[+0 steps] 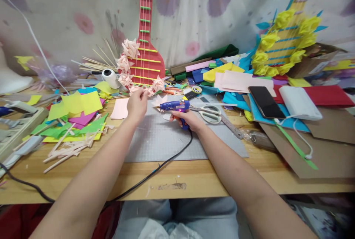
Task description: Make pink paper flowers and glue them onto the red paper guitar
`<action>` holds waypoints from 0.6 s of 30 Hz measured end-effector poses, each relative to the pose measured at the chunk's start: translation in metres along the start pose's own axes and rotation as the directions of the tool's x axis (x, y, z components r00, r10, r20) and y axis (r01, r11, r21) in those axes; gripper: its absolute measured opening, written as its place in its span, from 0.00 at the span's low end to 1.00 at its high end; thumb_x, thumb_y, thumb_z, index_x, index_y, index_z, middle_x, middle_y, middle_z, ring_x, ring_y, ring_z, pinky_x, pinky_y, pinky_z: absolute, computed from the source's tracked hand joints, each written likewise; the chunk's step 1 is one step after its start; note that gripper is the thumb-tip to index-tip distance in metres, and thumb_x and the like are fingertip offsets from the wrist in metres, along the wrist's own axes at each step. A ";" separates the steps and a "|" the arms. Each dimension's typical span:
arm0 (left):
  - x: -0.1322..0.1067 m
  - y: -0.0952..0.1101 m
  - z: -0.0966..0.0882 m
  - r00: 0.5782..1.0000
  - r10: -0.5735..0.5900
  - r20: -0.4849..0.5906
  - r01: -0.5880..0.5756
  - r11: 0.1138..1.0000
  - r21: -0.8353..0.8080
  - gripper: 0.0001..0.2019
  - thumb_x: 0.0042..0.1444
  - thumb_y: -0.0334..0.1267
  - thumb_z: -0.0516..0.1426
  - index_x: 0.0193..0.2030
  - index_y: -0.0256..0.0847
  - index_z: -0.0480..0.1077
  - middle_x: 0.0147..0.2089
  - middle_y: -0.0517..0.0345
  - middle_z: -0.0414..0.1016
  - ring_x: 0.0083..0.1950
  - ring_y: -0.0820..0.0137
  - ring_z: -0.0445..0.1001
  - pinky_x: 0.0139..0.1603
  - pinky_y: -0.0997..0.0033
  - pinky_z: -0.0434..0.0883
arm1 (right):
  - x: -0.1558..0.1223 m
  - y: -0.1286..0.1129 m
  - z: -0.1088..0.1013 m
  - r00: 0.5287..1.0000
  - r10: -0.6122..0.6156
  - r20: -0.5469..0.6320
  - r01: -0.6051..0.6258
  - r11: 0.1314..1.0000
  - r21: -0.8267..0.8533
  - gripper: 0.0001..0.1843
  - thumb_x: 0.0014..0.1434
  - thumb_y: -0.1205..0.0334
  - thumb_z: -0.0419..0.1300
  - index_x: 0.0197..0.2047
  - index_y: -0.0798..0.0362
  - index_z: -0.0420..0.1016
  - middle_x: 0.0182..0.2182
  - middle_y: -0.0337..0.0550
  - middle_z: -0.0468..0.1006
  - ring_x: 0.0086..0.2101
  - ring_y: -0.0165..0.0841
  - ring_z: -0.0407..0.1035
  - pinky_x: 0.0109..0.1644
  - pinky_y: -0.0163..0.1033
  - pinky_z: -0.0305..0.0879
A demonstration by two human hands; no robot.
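My right hand point(187, 118) grips a blue hot glue gun point(174, 105), whose red light is lit and whose nozzle points left above the grey cutting mat point(166, 142). The fingers of my left hand point(138, 105) are pinched on a pink paper flower point(150, 91) at the bottom of the red paper-covered lute shape point(151, 61). This lute leans upright against the curtain, with green and yellow strips across it and white strings. More pink flowers point(126, 63) run up its left edge. Near the nozzle lies a loose pale pink paper piece point(160, 100), partly hidden by the gun.
Scissors point(210, 114) and a metal ruler point(231, 127) lie right of the glue gun. Coloured paper scraps point(74, 107) are heaped at left. A phone point(266, 102) and a white power bank point(300, 102) rest at right. Behind stands a yellow-flowered lute point(283, 43). The gun's black cord point(155, 170) crosses the table's front.
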State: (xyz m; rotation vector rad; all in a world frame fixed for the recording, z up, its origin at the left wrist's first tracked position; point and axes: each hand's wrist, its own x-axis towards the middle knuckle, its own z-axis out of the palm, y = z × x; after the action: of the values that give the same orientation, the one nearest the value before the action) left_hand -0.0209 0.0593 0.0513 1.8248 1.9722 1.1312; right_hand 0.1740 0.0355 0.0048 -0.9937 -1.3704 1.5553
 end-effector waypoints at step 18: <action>-0.008 0.124 0.036 0.725 0.277 0.630 -0.440 0.891 0.114 0.07 0.46 0.39 0.62 0.29 0.39 0.78 0.30 0.53 0.76 0.35 0.65 0.73 0.37 0.68 0.65 | -0.003 0.004 0.002 0.994 0.032 0.106 -0.021 0.995 -0.099 0.17 0.42 0.50 0.66 0.27 0.56 0.73 0.21 0.40 0.77 0.13 0.21 0.55 0.14 0.30 0.52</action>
State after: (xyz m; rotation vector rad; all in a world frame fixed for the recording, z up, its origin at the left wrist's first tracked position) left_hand 0.0962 0.0567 0.1059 2.3967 1.4601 0.2687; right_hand 0.1730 0.0316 0.0011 -1.0028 -1.5262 1.5946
